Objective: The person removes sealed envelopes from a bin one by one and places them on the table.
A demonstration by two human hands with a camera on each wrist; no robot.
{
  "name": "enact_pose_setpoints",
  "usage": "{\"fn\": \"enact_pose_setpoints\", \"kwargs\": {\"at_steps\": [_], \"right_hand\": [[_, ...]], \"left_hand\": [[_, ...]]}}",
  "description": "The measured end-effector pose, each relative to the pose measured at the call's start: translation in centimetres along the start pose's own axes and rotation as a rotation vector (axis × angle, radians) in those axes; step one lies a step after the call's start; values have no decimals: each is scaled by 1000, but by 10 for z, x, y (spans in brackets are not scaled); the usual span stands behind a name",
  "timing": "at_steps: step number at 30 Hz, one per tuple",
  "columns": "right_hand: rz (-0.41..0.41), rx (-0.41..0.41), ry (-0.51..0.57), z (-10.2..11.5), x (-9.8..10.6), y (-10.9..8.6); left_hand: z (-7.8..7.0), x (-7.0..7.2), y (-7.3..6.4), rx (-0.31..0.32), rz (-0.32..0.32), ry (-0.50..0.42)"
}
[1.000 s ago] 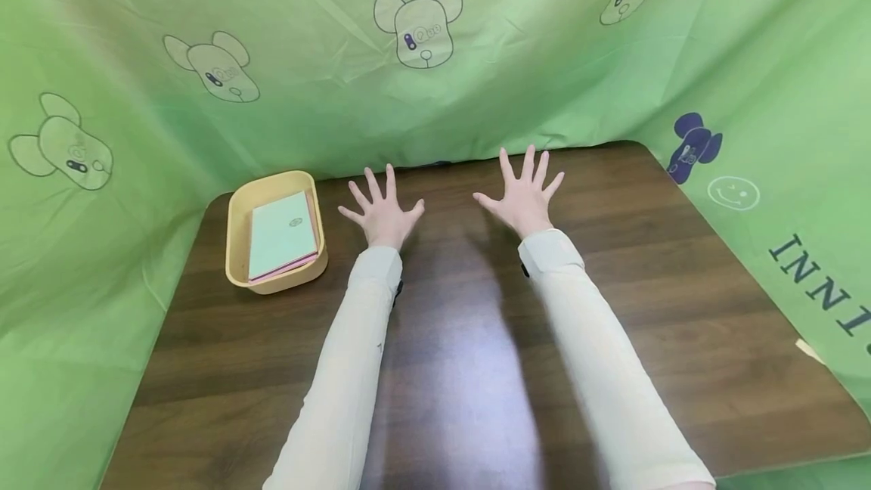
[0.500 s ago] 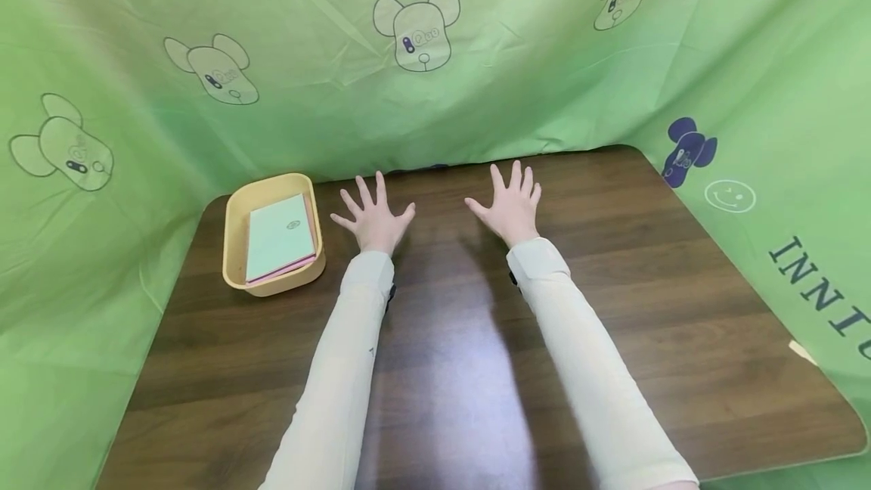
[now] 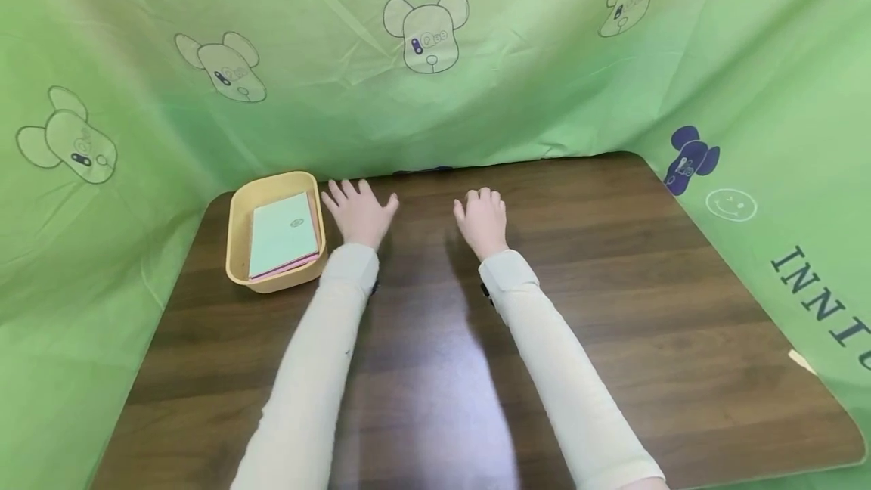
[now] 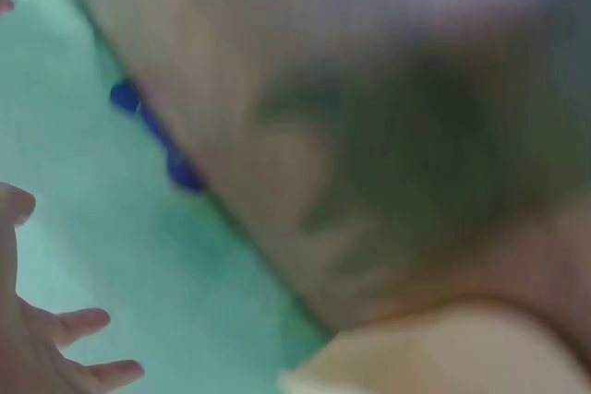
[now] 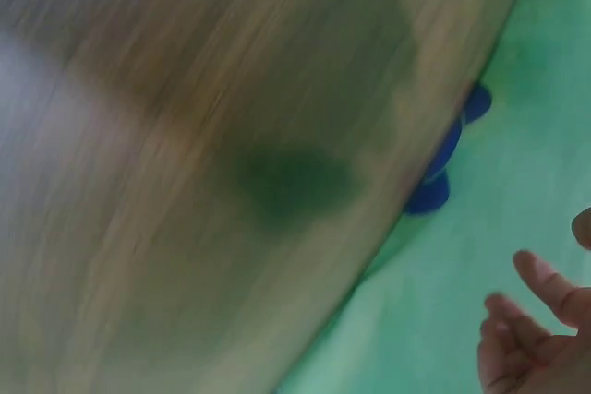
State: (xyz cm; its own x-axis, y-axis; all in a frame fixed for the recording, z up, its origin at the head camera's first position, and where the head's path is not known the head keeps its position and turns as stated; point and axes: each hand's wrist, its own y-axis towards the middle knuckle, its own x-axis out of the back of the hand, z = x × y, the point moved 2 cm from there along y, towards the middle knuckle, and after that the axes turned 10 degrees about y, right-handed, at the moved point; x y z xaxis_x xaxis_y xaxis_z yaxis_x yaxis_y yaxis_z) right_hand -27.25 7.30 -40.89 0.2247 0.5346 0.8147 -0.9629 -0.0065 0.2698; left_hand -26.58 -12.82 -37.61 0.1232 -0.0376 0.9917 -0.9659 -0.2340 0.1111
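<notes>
My left hand (image 3: 361,216) is over the far part of the table, fingers spread and thumb out, just right of a yellow plastic basket (image 3: 237,248). It holds nothing. Inside the basket lies a mint-green notebook (image 3: 280,237) with a pink one (image 3: 299,263) showing under its edge. My right hand (image 3: 483,224) is farther right, its fingers loosely bent and holding nothing. The left wrist view catches fingers (image 4: 83,325) of my left hand at the lower left. In the right wrist view, bent fingers (image 5: 549,288) show at the lower right.
A dark wood-grain table (image 3: 646,308) carries the basket at its far left. Green cloth (image 3: 327,97) printed with bear heads hangs behind and at both sides. A small pale strip (image 3: 801,361) lies at the table's right edge.
Both hands have moved left, the left one closer to the basket. The right hand's spread fingers have drawn together and bent. The basket and notebooks stay put.
</notes>
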Motion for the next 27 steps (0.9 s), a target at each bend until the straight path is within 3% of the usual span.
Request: {"fn": "enact_pose_setpoints", "kwargs": {"at_steps": [4,9,14,19,23,27], "right_hand": [[16,38,28,16,-17,-4],[105,14,124,39,-39,-11],[216,9,236,67,-60,-18],[299,8,319,94,-71,-26],[345,10,348,111,-81,-36],[385,23,350,123,-92,-44]], "left_hand": [[32,27,5,31,-96,-28],[84,39,4,150,-152,-43],[136,37,-4,295,-61,-17],[176,23,-10,343,36,66],[195,10,-15,362,104,68],[202,3,-19,352,148,49]]}}
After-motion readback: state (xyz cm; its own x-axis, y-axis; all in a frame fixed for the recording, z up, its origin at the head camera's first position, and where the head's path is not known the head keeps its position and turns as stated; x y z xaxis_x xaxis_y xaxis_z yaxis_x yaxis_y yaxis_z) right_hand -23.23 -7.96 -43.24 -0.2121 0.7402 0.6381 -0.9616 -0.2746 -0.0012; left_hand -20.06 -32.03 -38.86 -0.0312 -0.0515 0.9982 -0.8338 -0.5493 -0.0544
